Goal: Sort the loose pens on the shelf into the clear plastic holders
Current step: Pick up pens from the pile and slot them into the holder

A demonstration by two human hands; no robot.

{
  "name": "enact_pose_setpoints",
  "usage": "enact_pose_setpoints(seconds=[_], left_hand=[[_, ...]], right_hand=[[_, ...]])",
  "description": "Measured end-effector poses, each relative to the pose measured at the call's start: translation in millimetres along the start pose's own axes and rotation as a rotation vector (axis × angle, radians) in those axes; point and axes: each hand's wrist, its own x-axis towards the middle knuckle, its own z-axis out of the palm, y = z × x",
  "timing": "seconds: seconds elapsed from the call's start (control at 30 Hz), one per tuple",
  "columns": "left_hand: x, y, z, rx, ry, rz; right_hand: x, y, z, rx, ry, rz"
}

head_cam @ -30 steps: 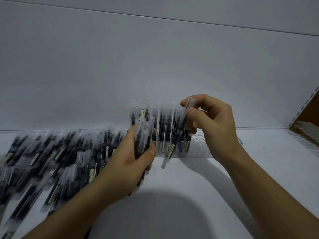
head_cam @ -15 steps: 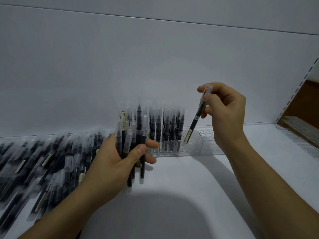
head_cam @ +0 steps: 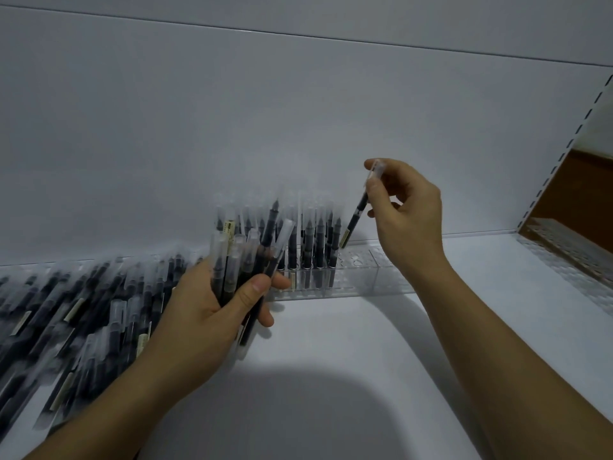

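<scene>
My left hand [head_cam: 205, 313] grips a bundle of black pens with clear caps [head_cam: 247, 257], held upright in front of the holder's left part. My right hand [head_cam: 403, 214] pinches a single black pen [head_cam: 356, 215] near its cap, tip slanting down toward the empty holes at the right of the filled rows. The clear plastic holder [head_cam: 371, 277] stands against the back wall, with several pens [head_cam: 315, 244] upright in its left half. A big pile of loose pens [head_cam: 73, 313] lies on the shelf at the left, blurred.
The white shelf board [head_cam: 331, 360] runs to a white back wall [head_cam: 298, 127]. At the right a perforated upright [head_cam: 564, 151] borders another bay, where a second clear holder [head_cam: 570, 260] lies. A dark shadow falls on the shelf in front.
My right hand has lifted its single pen up and to the right, away from the filled rows. My left hand has drawn its bundle slightly left and lower.
</scene>
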Motion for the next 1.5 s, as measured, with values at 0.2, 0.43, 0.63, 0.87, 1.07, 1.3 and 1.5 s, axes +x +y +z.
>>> enact_pose_setpoints(seconds=[0.2,0.43,0.63,0.87,1.07,1.3,1.5], left_hand=[[1,-1,1,0.000,-0.021,0.016],[1,-2,1,-0.016,-0.010,0.024],[1,-5,1,-0.040,-0.006,0.032],[2,-6,0,-0.058,0.000,0.037],[2,-3,0,-0.096,0.014,0.024],[2,-1,1,-0.128,0.013,0.005],[3,-3,0,-0.124,0.025,0.022]], right_hand=[[-3,4,4,-0.092,-0.111,-0.049],[-8,6,8,-0.183,-0.221,-0.063],[-8,5,9,-0.189,-0.233,-0.045],[-10,5,9,-0.246,-0.287,-0.018],[-12,-2,8,-0.218,-0.261,0.010],[-23,-30,12,0.067,-0.034,-0.124],[-44,-47,24,0.293,-0.379,-0.073]])
